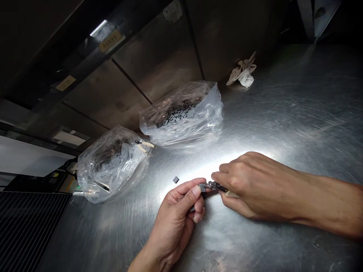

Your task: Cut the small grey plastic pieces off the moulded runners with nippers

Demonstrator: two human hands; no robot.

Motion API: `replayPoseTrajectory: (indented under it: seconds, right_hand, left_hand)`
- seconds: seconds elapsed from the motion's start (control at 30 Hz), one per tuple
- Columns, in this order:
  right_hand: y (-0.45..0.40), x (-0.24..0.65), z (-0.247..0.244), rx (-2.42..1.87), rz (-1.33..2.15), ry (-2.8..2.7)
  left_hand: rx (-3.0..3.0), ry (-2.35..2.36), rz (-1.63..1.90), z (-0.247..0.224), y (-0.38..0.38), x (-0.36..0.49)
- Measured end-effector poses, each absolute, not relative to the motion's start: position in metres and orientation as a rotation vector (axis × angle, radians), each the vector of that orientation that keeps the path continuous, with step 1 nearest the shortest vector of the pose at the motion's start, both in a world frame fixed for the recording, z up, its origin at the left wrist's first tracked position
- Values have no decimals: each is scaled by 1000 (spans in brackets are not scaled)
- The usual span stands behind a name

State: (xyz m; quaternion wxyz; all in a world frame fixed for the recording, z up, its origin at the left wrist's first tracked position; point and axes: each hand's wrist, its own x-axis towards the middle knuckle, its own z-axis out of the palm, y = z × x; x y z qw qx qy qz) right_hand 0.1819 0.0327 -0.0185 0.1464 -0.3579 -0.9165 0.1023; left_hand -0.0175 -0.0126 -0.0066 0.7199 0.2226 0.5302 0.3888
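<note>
Two hands close together over a steel bench [283, 94]: left hand [170, 223] pinching a small grey block [202, 187], right hand [255, 187] closed around small pliers [218, 186] (tips kept tight to the block, steady).

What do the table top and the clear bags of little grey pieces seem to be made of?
The table top looks like brushed stainless steel, glossy with fine scratches. The bags look like thin clear plastic film, crinkled and see-through. The grey pieces look matte, perhaps plastic or rubber.
</note>
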Motion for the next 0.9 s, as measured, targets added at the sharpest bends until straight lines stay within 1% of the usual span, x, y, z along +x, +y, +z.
replayPoseTrajectory:
  seconds: [0.9]
  right_hand:
    - [34,182,-19,-1053,326,-2662]
  left_hand:
    - [511,1155,847,-5,-11,-17]
